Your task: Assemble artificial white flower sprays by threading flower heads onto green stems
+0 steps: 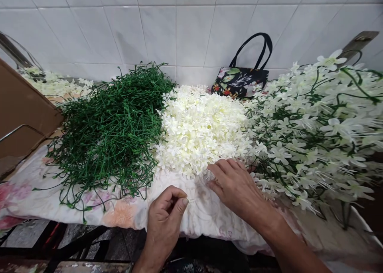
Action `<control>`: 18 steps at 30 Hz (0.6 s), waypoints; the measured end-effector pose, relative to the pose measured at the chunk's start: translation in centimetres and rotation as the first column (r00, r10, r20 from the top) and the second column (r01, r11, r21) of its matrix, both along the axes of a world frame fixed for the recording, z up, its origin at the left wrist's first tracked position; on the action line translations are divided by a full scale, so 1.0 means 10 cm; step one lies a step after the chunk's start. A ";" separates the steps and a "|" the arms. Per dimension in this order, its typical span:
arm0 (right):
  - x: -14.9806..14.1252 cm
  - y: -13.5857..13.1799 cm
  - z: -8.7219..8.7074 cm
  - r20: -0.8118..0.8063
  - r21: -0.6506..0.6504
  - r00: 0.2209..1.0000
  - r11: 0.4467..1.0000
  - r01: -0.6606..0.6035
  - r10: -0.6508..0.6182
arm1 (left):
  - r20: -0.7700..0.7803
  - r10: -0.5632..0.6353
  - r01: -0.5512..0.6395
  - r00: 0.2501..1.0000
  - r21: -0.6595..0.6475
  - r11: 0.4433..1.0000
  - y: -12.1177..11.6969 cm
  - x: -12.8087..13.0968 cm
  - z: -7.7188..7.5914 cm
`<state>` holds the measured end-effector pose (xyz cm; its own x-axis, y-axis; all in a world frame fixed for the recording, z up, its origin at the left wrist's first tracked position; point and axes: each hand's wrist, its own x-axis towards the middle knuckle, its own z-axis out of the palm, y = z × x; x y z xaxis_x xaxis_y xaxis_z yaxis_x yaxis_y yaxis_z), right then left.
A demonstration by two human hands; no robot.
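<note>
A heap of loose white artificial flower heads (203,129) lies in the middle of the cloth-covered table. My right hand (235,185) is at its near edge, fingers stretched over the closest petals and thumb apart from them. Closer to the front edge, my left hand (167,209) is pinched, thumb against forefinger; whatever is between the tips is too small to make out. Left of the flower heads spreads a tangled pile of green plastic stems (113,125). To the right stands a large mass of white flowers on green stems (317,133), near my right wrist.
A black floral handbag (239,82) stands against the white tiled wall (194,37). A cardboard box (24,117) is at the far left, with more white flowers (56,84) behind it. The floral cloth (125,213) hangs over the table's front edge.
</note>
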<state>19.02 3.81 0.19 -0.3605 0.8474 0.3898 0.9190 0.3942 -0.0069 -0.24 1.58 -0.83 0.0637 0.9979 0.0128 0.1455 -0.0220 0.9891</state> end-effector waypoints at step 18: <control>0.10 -0.31 0.07 -0.188 -0.032 0.938 0.953 -0.303 0.292 | 0.401 0.132 -0.085 0.907 -0.132 0.988 -0.03 0.00 -0.04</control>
<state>20.06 0.73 0.90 -0.5282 0.7359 0.4237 0.7414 0.6429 -0.1924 -0.21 1.32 -1.18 -0.0321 0.9950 -0.0951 -0.2748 0.0827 0.9580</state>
